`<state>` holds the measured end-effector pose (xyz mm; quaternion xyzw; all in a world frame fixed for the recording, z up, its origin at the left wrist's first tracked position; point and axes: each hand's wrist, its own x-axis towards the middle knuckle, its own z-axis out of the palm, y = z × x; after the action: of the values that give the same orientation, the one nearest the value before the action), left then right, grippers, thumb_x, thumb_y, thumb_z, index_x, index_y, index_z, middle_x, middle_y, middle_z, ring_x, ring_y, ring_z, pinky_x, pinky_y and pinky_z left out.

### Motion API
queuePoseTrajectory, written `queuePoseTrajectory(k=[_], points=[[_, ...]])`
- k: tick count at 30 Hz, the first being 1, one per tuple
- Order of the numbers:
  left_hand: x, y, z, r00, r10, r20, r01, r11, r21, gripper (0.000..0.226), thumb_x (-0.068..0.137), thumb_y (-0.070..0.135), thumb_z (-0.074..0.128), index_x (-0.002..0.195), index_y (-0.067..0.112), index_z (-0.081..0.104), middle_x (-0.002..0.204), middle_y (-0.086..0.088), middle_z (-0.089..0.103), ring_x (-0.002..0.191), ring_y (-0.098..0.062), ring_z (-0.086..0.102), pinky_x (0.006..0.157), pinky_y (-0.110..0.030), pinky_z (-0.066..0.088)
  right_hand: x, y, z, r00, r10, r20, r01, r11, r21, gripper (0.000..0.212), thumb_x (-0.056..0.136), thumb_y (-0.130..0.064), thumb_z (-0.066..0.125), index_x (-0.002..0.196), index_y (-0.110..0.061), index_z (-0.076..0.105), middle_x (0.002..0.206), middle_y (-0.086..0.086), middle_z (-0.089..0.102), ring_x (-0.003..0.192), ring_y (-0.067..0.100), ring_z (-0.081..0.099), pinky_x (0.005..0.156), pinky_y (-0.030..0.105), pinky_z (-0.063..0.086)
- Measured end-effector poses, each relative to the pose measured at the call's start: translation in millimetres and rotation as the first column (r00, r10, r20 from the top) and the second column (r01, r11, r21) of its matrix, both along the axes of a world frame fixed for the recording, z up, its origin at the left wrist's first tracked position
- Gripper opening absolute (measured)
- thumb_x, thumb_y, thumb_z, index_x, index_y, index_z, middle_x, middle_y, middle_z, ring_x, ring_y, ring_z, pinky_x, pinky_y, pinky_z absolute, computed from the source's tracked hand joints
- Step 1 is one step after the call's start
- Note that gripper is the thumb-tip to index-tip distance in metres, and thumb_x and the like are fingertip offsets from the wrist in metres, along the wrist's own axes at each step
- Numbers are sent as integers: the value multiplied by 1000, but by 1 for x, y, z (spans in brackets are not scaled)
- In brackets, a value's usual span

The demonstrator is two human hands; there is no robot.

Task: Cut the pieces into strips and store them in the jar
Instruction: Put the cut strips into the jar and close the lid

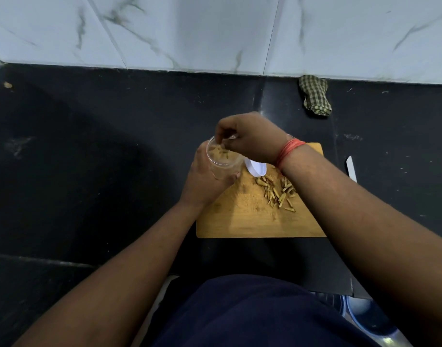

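A clear plastic jar (223,159) is tilted in my left hand (206,181), which grips it from below at the board's upper left corner. Some tan strips lie inside it. My right hand (250,139) hovers over the jar's mouth, fingers pinched together on a few strips at the rim. A pile of cut strips (277,192) lies on the wooden cutting board (252,221). The jar's white lid (256,169) rests on the board beside the jar, partly under my right wrist.
A white knife blade (351,169) lies on the black counter (89,171) right of the board. A green checked cloth (315,95) sits against the marble wall. The counter's front edge runs just below the board.
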<state>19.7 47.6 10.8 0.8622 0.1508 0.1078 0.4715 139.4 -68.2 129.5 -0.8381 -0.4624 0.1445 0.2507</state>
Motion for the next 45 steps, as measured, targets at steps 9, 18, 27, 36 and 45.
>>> queuePoseTrajectory(k=[9, 18, 27, 36, 45], points=[[-1, 0, -3, 1000, 15, 23, -15, 1000, 1, 102, 68, 70, 76, 147, 22, 32, 141, 5, 45, 125, -12, 52, 96, -43, 54, 7, -26, -6, 903, -190, -385, 287, 935, 210, 23, 84, 4, 62, 97, -12, 72, 96, -2, 74, 90, 6, 69, 85, 21, 55], [-1, 0, -4, 1000, 25, 8, -25, 1000, 3, 102, 68, 64, 81, 147, 21, 31, 140, 6, 46, 125, -11, 52, 98, -42, 52, 8, -52, -49, 844, -363, -395, 464, 864, 196, 37, 86, -9, 69, 120, -18, 59, 121, -3, 62, 111, 6, 58, 97, 26, 47], [0, 0, -5, 1000, 27, 15, -28, 999, 27, 99, 70, 65, 79, 145, 20, 33, 139, 3, 46, 127, -12, 51, 101, -43, 51, 7, -63, -85, 933, -289, -215, 268, 956, -119, 90, 74, -30, 82, 148, -21, 32, 145, 5, 41, 132, 23, 41, 107, 31, 38], [0, 0, -5, 1000, 26, 6, -26, 997, 67, 98, 72, 59, 81, 146, 20, 31, 142, 1, 45, 127, -15, 51, 99, -44, 53, 30, -44, -94, 980, -85, 181, 154, 897, -415, 91, 73, -47, 79, 148, -23, 32, 141, 10, 40, 125, 33, 40, 102, 50, 44], [-1, 0, -7, 999, 35, 26, -36, 999, 24, 96, 72, 52, 85, 146, 23, 32, 143, 4, 45, 130, -10, 48, 104, -36, 48, 16, -108, -95, 797, -603, -18, 601, 797, -57, 30, 93, -5, 49, 119, -7, 64, 119, 15, 57, 111, 31, 55, 98, 33, 41]])
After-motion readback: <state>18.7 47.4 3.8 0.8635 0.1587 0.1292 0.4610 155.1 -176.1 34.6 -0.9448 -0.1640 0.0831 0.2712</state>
